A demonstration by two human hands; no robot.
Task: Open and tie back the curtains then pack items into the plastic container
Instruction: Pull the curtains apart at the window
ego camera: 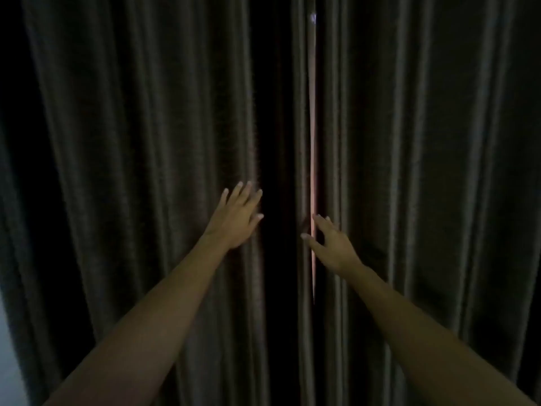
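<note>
Though dim, left hand (237, 219) and right hand (335, 247) at curtains (131, 142), fingers (245, 191) straight, spread; right fingertips unclear by slit (312, 142).

Curtains, you've got two: left curtain (131, 142) under your left hand (237, 221), right curtain (424, 142) under your right hand (333, 247). Hands: two, both laid on cloth. Bare arms: two, left forearm (146, 317) and right forearm (424, 332). Light slit (312, 142): one, between your hands, passing your right fingertips. Bright speck (313, 17): one, high above your right hand. Pale patch (8, 361): one, low, far outside your left arm. Left-hand fingers (240, 186): five showing. Right-hand count unclear in dark.
</note>
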